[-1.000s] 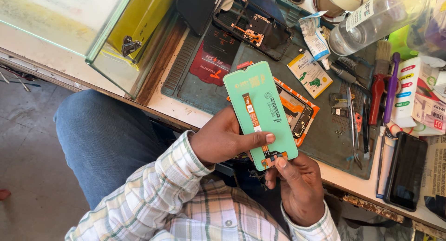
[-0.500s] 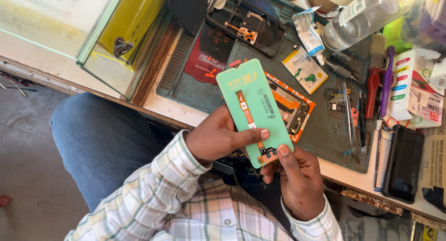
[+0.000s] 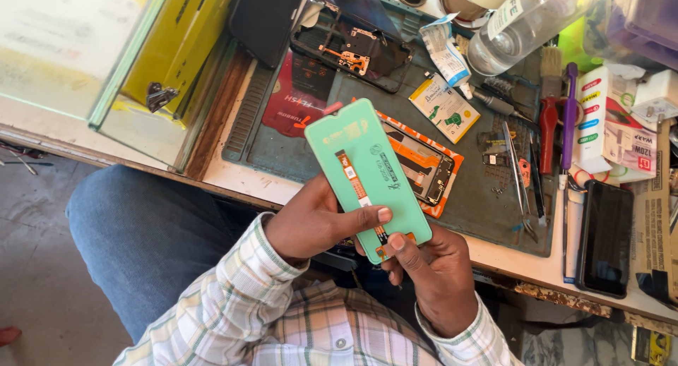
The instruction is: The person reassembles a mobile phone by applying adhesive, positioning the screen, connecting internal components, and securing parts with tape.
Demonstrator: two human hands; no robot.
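Note:
A green-backed phone display panel [image 3: 364, 172] with an orange flex cable down its back is held above my lap. My left hand [image 3: 314, 221] grips its left edge, thumb pressed across the lower back. My right hand [image 3: 431, 271] supports the bottom end, its thumb on the cable's lower tip. Just behind the panel, an opened phone frame with an orange rim [image 3: 424, 165] lies on the dark work mat [image 3: 480, 211].
Another opened phone body [image 3: 349, 45], a small battery pack [image 3: 445, 106], tweezers [image 3: 519, 182], a red-handled tool [image 3: 549, 136], a purple tool [image 3: 568, 119] and a clear bottle [image 3: 522, 24] crowd the bench. A black phone [image 3: 606, 239] lies right. A glass case [image 3: 134, 69] stands left.
The panel and both hands have shifted slightly left and down in view as the camera moved; the grip on the panel is unchanged.

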